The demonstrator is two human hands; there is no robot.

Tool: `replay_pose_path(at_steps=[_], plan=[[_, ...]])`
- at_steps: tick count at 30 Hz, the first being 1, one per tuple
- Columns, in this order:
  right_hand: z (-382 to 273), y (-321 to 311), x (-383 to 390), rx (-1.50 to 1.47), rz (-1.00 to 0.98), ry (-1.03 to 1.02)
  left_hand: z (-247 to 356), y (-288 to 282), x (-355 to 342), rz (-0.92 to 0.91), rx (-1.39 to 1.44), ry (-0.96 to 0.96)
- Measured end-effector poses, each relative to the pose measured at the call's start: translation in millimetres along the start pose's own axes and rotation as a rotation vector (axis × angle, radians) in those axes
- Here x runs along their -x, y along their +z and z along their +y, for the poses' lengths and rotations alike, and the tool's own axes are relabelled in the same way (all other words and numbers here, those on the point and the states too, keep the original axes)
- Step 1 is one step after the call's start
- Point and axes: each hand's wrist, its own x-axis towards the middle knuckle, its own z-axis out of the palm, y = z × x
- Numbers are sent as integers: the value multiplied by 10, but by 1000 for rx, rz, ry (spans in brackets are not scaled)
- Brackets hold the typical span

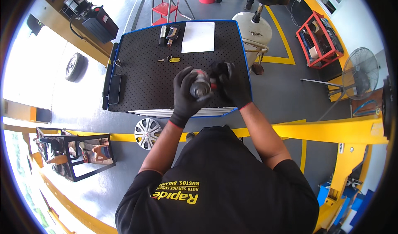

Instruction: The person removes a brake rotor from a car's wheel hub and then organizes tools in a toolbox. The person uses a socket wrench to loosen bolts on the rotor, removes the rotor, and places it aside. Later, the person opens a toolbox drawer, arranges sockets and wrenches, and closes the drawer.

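Observation:
Both my hands wear black gloves and are raised over the near part of a black perforated workbench top. My left hand is closed around the body of a red and grey cordless impact wrench, its nose tilted up toward me. On its right side, my right hand is closed around the wrench's black handle end; the glove hides most of that part, so I cannot tell whether the battery is separate. Beyond the hands lie a key and its yellow tag.
On the bench are a white sheet, a black-and-silver cylinder, a pistol-shaped air tool, a phone and a small ring. A hubcap stands by the bench; a yellow lift arm crosses nearby.

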Motion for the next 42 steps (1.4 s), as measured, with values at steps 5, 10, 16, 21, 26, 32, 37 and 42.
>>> replay_pose_path(at_steps=[5,10,16,21,26,32,37,42], plan=[[-112,19,351,371,-51,-292,362,-253,525,-193,-30,-266],[-119,393,453,182,286,-495,132,-271,525,-152,151,-104],[-135,666,337,387,149,-182,-324,-413,204,-384,133,-153],[-83,345,564,486,131,-567,-352,-330,217,-282,152,-252],[21,107,564,443,114,-651,-470,29,80,-13,351,-548],[-201,550,385,618,133,-322,-417,102,52,-86,81,-465],[303,-37,825,228,-17,-696,-384,46,35,-77,141,-534],[511,-151,529,-861,-36,44,-382,39,32,-49,161,-530]])
